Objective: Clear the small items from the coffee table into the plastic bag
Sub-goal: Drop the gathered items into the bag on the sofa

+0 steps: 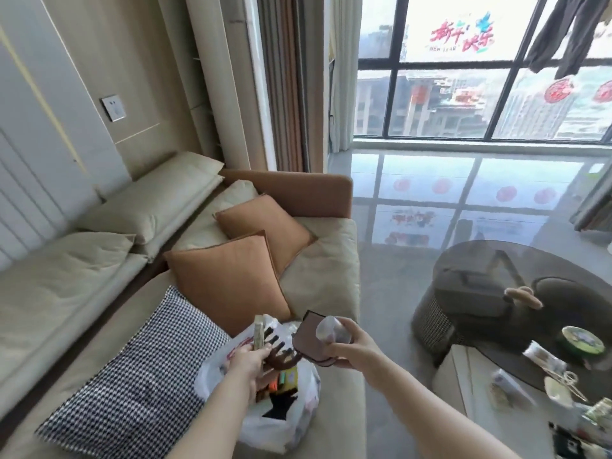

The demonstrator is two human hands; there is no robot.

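Left hand: the left hand, at 6 o'clock in the view, has its fingers curled round a dark brown plastic claw hair clip and a flat pale card-like packet; the clip's teeth stick out past the fingers toward 2 o'clock, the packet stands up above the knuckles.
Right hand: the right hand, just at 3 o'clock from the left one, has its fingers wrapped round a small clear plastic cup and a brown rounded leather-look pouch; the cup lies on its side with the mouth toward 10 o'clock, the pouch sits under the fingers against the palm side.
Bag: a white thin plastic bag with red print sits open on the beige fabric sofa, directly below both hands at 6 o'clock; colourful small items and something black show inside it.
Held items and bag: all four held items hang above the bag's mouth, apart from its contents.
Cushions: a black-and-white houndstooth cushion lies at 9 o'clock from the bag; two orange square cushions stand at 12 o'clock from it.
Bench: the round dark glass bench stands at 3 o'clock, well apart from the bag, carrying a green round tin and blurred small clutter at its near edge.
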